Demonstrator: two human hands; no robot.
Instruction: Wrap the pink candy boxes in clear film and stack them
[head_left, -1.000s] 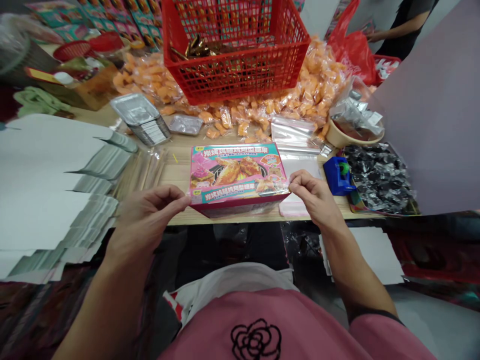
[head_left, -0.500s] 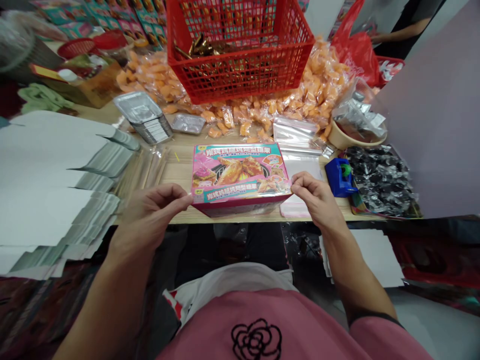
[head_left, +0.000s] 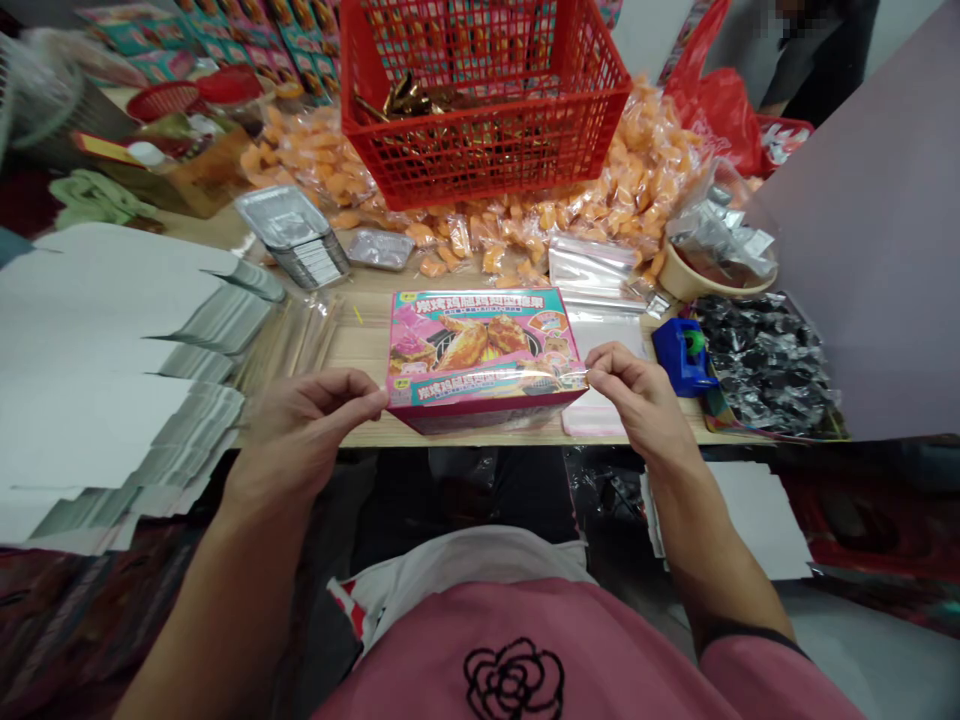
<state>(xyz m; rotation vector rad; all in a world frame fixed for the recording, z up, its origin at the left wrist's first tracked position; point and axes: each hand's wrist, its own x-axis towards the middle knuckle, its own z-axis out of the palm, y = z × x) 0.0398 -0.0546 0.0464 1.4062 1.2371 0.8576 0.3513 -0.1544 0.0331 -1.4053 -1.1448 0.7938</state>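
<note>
A pink and teal printed cardboard box (head_left: 484,345) with pictures of roasted chicken wings lies at the near edge of the table. My left hand (head_left: 322,410) is closed, thumb and forefinger pinching at the box's near left corner. At the near right corner my right hand (head_left: 634,395) is also closed, its thumb and fingertips pressed together. Light glints along the front edge between them; whether clear tape or film lies there I cannot tell. Clear plastic bags (head_left: 600,335) lie flat just right of the box.
Behind the box stands a red plastic basket (head_left: 487,150) among orange wrapped pieces (head_left: 630,190). Flat white cardboard (head_left: 97,350) is stacked at left, near foil trays (head_left: 289,235). At right are a blue tape dispenser (head_left: 682,355), black wrapped packets (head_left: 765,365) and a bowl (head_left: 712,285).
The camera view has shifted slightly. Both hands stay at the near corners of the box. A person in the back right background has moved.
</note>
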